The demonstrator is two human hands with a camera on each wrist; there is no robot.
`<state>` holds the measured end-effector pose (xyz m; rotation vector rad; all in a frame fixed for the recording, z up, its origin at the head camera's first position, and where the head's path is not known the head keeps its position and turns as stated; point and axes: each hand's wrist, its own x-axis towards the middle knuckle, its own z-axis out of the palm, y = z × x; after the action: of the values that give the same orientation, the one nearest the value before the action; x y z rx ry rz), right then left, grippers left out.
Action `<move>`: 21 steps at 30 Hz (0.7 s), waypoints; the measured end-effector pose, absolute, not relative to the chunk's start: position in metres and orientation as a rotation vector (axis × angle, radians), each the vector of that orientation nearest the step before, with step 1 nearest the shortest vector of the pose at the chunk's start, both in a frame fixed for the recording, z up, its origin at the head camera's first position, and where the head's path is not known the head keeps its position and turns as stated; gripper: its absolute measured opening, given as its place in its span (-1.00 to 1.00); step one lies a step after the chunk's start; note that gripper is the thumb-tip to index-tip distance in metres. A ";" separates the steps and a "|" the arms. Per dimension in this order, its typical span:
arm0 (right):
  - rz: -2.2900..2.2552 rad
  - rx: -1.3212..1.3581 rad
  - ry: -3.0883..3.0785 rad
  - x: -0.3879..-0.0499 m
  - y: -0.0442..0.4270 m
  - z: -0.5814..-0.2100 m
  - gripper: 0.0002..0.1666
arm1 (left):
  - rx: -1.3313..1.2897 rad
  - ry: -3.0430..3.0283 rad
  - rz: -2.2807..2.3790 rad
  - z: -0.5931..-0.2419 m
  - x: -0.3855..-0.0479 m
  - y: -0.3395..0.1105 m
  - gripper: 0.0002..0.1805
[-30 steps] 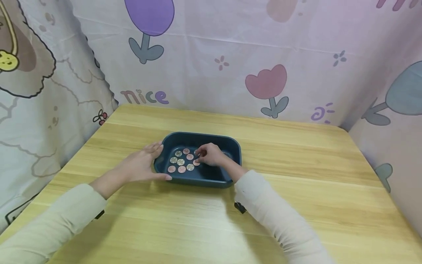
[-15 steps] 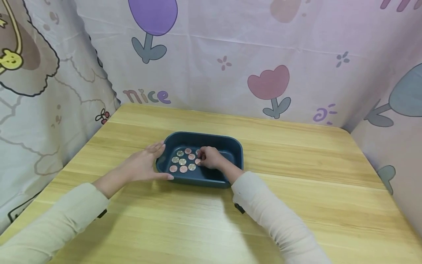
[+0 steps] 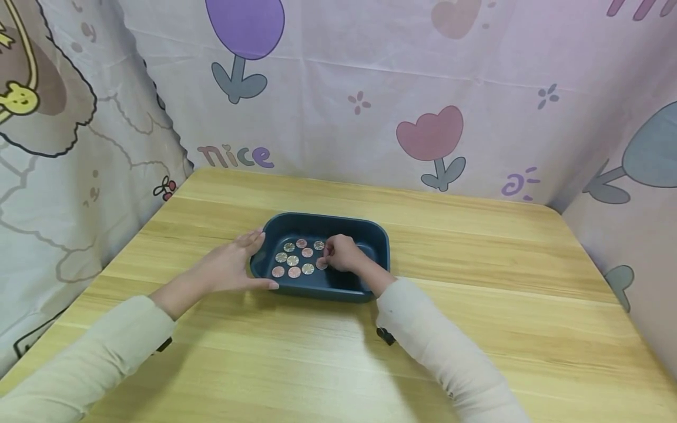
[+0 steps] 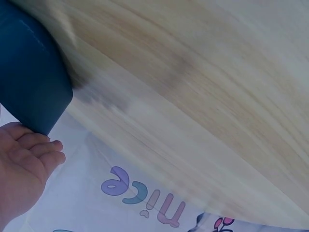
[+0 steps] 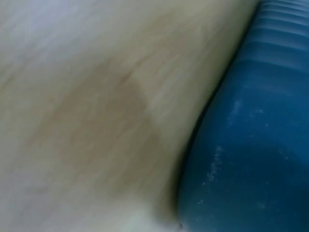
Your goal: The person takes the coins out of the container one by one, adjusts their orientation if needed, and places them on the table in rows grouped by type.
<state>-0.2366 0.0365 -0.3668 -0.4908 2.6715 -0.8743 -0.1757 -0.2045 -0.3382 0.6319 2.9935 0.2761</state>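
A dark blue rectangular tray (image 3: 317,292) holds several small round discs, some pink (image 3: 294,272) and some gold-green (image 3: 292,260), spread over its left half. My left hand (image 3: 224,265) rests against the tray's left end, thumb by the front side and fingers at the back-left corner. In the left wrist view its fingers (image 4: 34,145) touch the tray's outer wall (image 4: 34,72). Inside the tray, my right hand (image 3: 344,254) has its fingertips together at the edge of a disc (image 3: 321,264) and seems to pinch it. The right wrist view shows only the tray's outer wall (image 5: 251,145).
The tray stands on a light wooden table (image 3: 476,264). Behind it hangs a pale curtain (image 3: 328,76) printed with flowers and letters, and more patterned cloth (image 3: 106,147) hangs on the left. Cream sleeves cover both forearms.
My right hand has shifted slightly to the right, and the disc at its fingertips has slid a little right and towards the front. The disc behind it shows more fully. My left hand stays against the tray.
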 end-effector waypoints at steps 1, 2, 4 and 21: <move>-0.902 -0.479 2.663 -0.236 0.038 -0.365 -0.81 | 0.634 2.993 0.276 -0.338 -0.176 -0.205 0.26; -0.927 -0.467 2.651 -0.235 0.039 -0.364 -0.80 | 0.631 2.990 0.275 -0.338 -0.176 -0.205 0.26; -0.971 -0.457 2.637 -0.233 0.043 -0.360 -0.79 | 0.632 2.986 0.272 -0.337 -0.175 -0.206 0.27; -1.425 -0.220 2.573 -0.209 0.088 -0.319 -0.81 | 0.628 2.988 0.247 -0.340 -0.178 -0.206 0.28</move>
<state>-0.2090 0.0881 -0.3191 -0.2202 2.5733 -1.4253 -0.1777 -0.2062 -0.3397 0.6277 2.9879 0.2468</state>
